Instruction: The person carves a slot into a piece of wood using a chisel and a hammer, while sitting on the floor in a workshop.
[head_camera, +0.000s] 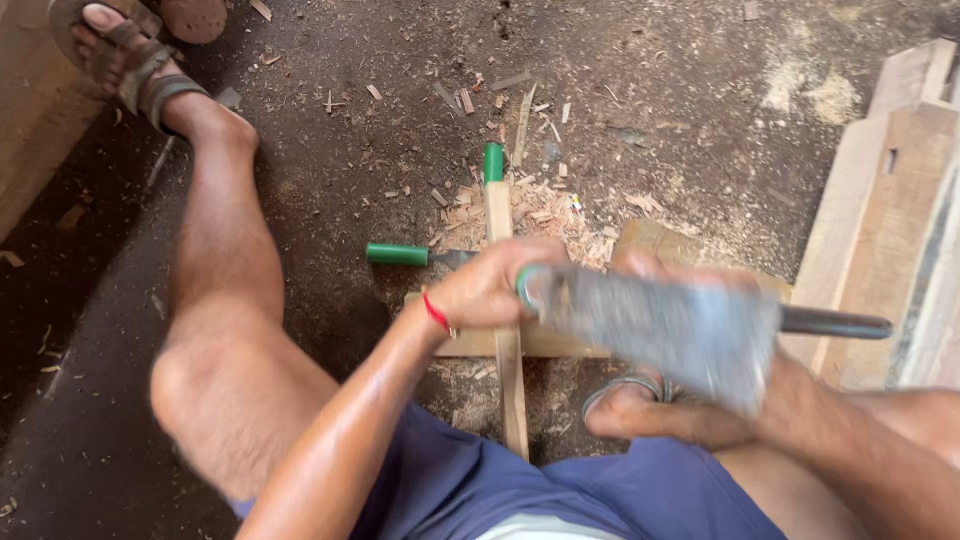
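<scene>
my left hand (490, 290) is clenched around a green-handled chisel (535, 290), pinning its tip to the narrow pale wooden strip (508, 340) so it won't skid. my right hand (800, 400) grips a blurred grey metal hammer block (680, 335) just right of it. a second green-handled chisel (400, 254) lies left among the wood shavings (540, 205).

**A dark earthen floor with wood waste around you**

You sit low over a dark, packed dirt floor (400, 100). Pale wood chips and shavings (545, 205) lie in a heap ahead of you, and fine sawdust (820, 95) is spread further to the right. At your right edge, some light wooden blocks and planks (895, 200) are stacked. At the left edge runs a brown wooden beam (30, 130). The light is soft and even.
</scene>
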